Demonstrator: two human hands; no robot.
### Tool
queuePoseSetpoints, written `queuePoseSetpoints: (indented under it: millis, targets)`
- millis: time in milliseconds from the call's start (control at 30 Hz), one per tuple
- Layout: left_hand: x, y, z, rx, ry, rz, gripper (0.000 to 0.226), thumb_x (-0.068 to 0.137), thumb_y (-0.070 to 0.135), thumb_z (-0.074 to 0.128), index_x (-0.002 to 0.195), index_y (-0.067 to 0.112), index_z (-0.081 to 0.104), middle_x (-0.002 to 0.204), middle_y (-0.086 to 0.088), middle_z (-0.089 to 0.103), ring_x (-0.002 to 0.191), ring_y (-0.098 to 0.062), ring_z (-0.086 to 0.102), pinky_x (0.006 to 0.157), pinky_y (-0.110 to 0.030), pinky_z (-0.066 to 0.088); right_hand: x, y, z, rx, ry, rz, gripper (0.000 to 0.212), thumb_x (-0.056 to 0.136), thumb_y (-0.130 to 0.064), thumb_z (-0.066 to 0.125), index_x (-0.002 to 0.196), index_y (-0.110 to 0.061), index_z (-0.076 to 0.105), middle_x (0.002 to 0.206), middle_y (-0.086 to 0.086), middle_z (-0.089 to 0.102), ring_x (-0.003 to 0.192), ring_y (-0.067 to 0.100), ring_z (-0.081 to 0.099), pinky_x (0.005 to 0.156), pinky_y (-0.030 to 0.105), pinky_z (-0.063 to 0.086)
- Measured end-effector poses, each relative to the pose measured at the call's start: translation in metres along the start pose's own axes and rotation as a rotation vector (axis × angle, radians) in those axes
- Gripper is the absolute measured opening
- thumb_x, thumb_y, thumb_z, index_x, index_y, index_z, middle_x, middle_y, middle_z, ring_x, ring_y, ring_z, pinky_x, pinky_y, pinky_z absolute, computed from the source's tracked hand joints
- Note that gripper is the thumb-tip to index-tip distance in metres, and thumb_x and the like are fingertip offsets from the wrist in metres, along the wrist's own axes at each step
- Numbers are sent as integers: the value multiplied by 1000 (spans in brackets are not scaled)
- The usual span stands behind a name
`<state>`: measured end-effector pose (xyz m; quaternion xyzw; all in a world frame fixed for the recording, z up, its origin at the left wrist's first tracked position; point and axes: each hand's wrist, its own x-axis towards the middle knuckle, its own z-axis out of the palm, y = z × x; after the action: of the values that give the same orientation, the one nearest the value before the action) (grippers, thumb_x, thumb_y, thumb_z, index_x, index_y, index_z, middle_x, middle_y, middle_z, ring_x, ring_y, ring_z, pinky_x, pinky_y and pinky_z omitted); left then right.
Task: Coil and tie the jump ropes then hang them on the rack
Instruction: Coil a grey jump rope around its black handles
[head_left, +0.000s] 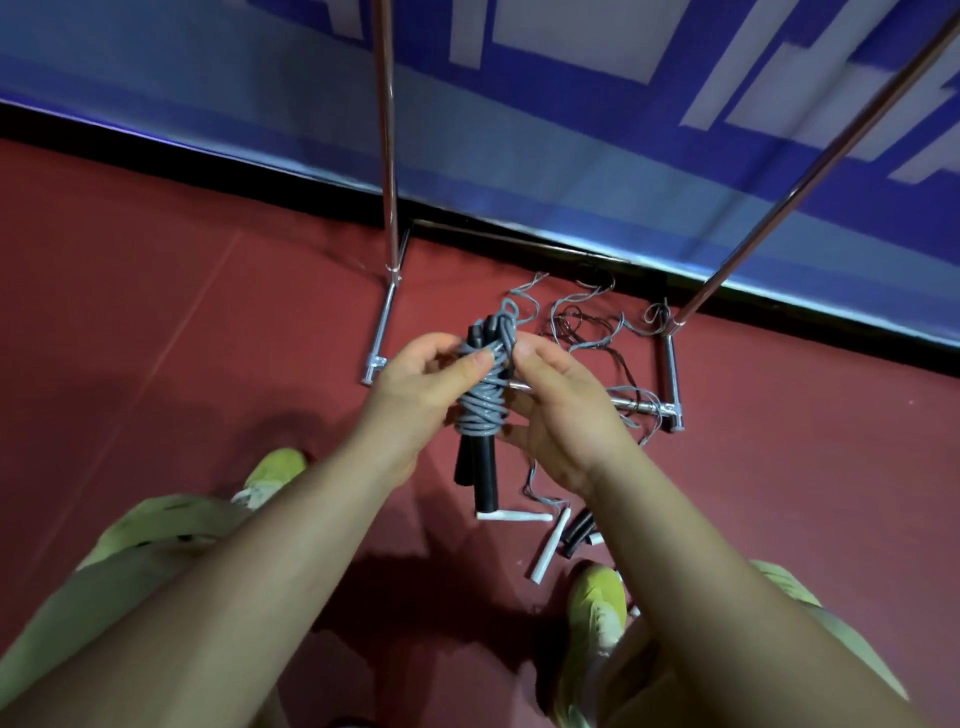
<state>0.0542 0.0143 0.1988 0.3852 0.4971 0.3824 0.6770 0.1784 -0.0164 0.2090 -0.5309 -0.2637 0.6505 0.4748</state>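
Both hands pinch the coiled gray rope (485, 395), left hand (415, 395) and right hand (561, 415) either side, black handles upright, rack post (387, 156) beyond, left hand nearer.

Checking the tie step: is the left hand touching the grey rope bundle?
Touching. The head view shows the left hand gripping the grey rope bundle, its thumb pressed across the coils.
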Motion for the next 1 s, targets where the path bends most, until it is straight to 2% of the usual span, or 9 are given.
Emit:
queuePoseSetpoints:
  millis: [167,300,433,567,633,700,800,933,1000]
  targets:
    - [2,50,10,28,-47,103,12,89,12,61,80,19,66,75,3,68,71,-12,63,67,-28,51,2,-48,13,34,-26,-106,19,99,-14,44,111,-20,58,99,3,65,85,22,60,80,46,50]
    - [28,126,35,107,-44,250,14,79,21,73,83,17,61,78,0,62,66,-12,60,57,-23,47,9,-123,26,42,25,-242,16,100,-12,43,107,-19,55,102,10,64,81,24,60,69,39,51]
    - [44,205,69,140,-4,417,20,81,22,72,84,14,54,80,1,54,74,-15,56,57,-24,47,21,-202,45,28,155,-404,11,100,-17,43,103,-15,54,96,9,64,81,24,63,76,47,53]
    - [48,267,87,92,-36,509,12,85,23,68,85,15,59,86,-3,63,76,-20,62,58,-28,50,29,-268,57,-30,168,-530,22,99,-21,43,113,-20,60,102,9,69,81,23,67,64,37,56]
    - [51,293,92,72,-44,541,6,87,24,65,84,21,62,92,-5,66,82,-22,64,63,-31,51,29,-299,62,-84,178,-640,22,99,-18,43,109,-24,62,103,9,69,87,25,68,70,42,57]
    - [52,312,98,72,-67,563,3,90,24,61,92,26,63,101,-2,67,94,-19,63,75,-34,53,26,-321,67,-136,193,-719,23,101,-17,42,107,-28,60,102,6,69,87,21,68,70,38,56]
    - [47,340,114,142,-140,615,33,93,26,56,126,27,56,114,10,61,108,-10,56,96,-36,46,21,-355,66,-186,214,-833,24,101,-15,40,115,-25,57,101,4,69,80,17,68,60,30,54]
    - [41,370,136,233,-254,618,48,96,26,50,142,31,38,125,10,54,116,-11,49,92,-34,40,21,-394,57,-256,280,-913,29,101,-16,38,124,-25,53,109,6,67,92,23,67,76,43,57]
    - [45,380,145,277,-287,622,54,96,25,50,145,33,31,133,8,50,122,-14,48,94,-36,40,21,-410,52,-287,299,-936,29,101,-15,38,125,-25,53,108,6,66,92,22,67,73,40,58]
